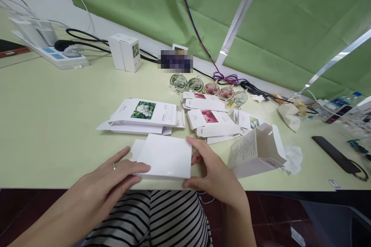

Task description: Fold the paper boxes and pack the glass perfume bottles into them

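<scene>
A flat, unfolded white carton [165, 155] lies at the table's near edge, gripped from both sides. My left hand [116, 179], with a ring on one finger, pinches its lower left corner. My right hand [211, 171] clasps its right edge between thumb and fingers. Just beyond lies a stack of flat cartons printed with a white flower [145, 115]. To the right of that stack are flat cartons with a red picture [210, 121]. An opened-up carton [257, 152] lies on its side right of my right hand.
Several round glass bottles [203, 85] stand in a row behind the cartons. Two upright white boxes [125, 52] and a power strip [55, 54] sit at the back left. Cables, crumpled paper [288, 115] and a black flat object [336, 154] lie to the right.
</scene>
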The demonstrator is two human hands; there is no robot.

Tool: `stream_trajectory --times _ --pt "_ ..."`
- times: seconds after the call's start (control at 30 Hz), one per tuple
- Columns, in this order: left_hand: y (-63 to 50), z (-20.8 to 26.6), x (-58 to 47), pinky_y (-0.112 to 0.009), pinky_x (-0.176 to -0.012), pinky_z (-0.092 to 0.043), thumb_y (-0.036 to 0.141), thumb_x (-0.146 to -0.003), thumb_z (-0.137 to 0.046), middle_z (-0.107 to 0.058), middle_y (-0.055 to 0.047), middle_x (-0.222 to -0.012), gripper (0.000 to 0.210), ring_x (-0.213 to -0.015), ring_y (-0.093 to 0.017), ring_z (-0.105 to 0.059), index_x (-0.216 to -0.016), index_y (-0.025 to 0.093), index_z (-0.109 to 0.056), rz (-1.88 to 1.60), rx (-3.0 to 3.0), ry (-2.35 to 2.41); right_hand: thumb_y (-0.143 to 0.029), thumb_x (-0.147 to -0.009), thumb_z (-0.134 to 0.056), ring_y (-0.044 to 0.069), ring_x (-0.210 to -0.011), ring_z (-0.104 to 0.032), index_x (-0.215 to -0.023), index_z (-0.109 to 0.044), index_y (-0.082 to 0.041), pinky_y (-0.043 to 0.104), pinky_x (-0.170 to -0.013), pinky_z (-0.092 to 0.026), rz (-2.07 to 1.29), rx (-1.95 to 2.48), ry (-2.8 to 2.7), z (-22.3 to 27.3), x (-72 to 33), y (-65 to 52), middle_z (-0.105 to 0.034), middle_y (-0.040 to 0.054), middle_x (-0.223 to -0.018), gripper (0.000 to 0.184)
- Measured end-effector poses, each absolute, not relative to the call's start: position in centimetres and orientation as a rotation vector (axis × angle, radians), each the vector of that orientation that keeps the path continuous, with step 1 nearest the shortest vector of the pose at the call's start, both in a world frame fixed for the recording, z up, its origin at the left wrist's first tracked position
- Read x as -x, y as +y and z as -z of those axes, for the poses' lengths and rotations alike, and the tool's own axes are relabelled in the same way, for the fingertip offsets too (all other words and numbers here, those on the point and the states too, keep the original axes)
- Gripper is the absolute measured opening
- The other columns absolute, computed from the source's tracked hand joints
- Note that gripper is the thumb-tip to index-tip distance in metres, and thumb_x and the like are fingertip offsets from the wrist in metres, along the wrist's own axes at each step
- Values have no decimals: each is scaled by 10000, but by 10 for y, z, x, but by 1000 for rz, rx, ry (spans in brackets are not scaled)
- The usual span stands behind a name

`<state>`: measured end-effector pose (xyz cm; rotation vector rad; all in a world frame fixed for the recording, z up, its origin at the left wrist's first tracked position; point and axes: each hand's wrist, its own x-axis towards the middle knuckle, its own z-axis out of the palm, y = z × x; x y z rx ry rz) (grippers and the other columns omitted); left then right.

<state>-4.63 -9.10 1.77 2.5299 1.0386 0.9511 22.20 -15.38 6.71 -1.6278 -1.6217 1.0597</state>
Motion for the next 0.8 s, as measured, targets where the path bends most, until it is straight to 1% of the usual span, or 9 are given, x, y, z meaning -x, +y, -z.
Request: stream_trajectory --times 0.1,0.17,0.23,0.33,0.43,0.57,0.63,0.73,0.8 --pt "-89 -19 48 -241 -830 -596 442 -928 -492 -732 101 -1125 238 -1195 -202 -638 -1097 396 -653 -918 -2561 958 -202 -632 -871 218 -1116 -545 -1471 -381 -282 393 -1024 -466 -1005 1658 -1672 -66 -221 -153 -516 58 -1348 976" --pt "-91 -21 48 -277 -883 -585 452 -928 -501 -737 103 -1110 226 -1178 -208 -650 -1061 380 -669 -915 -2448 1031 -280 -651 -861 260 -1231 -497 -1469 -392 -275 440 -1087 -411 -951 1672 -1694 -65 -221 -155 -494 70 -1406 943" --pt "-95 -23 46 -296 -941 -561 475 -929 -506 -743 112 -1088 221 -1170 -205 -656 -1031 379 -678 -926 -2329 1120 -324 -677 -835 279 -1284 -469 -1468 -396 -264 464 -1111 -382 -926 1679 -1696 -65 -221 -156 -502 76 -1413 906" --pt "-100 -26 43 -294 -938 -562 507 -913 -517 -752 100 -1064 235 -1165 -215 -660 -997 375 -692 -923 -2283 1144 -313 -668 -833 283 -1287 -477 -1470 -395 -264 463 -1093 -405 -946 1697 -1670 -66 -221 -157 -524 74 -1395 915" --pt "-101 -27 41 -271 -847 -592 521 -910 -505 -754 98 -1053 241 -1170 -222 -656 -973 384 -693 -923 -2301 1132 -248 -645 -843 273 -1293 -476 -1460 -410 -257 444 -1100 -404 -946 1715 -1663 -66 -221 -156 -520 68 -1412 922" --pt "-100 -28 41 -264 -764 -604 530 -917 -485 -758 72 -1054 265 -1171 -239 -655 -985 369 -684 -891 -2314 1128 -209 -671 -810 255 -1346 -437 -1437 -431 -253 428 -1132 -374 -922 1694 -1686 -64 -220 -156 -460 54 -1493 856" --pt "-100 -27 41 -270 -805 -600 506 -925 -490 -753 66 -1060 250 -1207 -236 -632 -997 363 -681 -893 -2311 1104 -195 -678 -797 245 -1369 -418 -1425 -439 -254 424 -1146 -360 -901 1676 -1703 -62 -220 -156 -436 48 -1518 831" --pt "-101 -25 40 -337 -976 -550 445 -935 -499 -746 83 -1041 214 -1219 -209 -623 -1000 355 -682 -966 -2315 1057 -181 -673 -798 240 -1378 -414 -1402 -458 -249 426 -1156 -349 -881 1664 -1721 -61 -220 -157 -436 55 -1519 808" --pt "-101 -25 39 -362 -1028 -519 420 -938 -491 -747 78 -1033 222 -1212 -203 -628 -990 340 -692 -998 -2300 1053 -184 -661 -812 245 -1385 -409 -1383 -474 -248 436 -1158 -347 -872 1663 -1721 -61 -219 -158 -451 62 -1505 799"
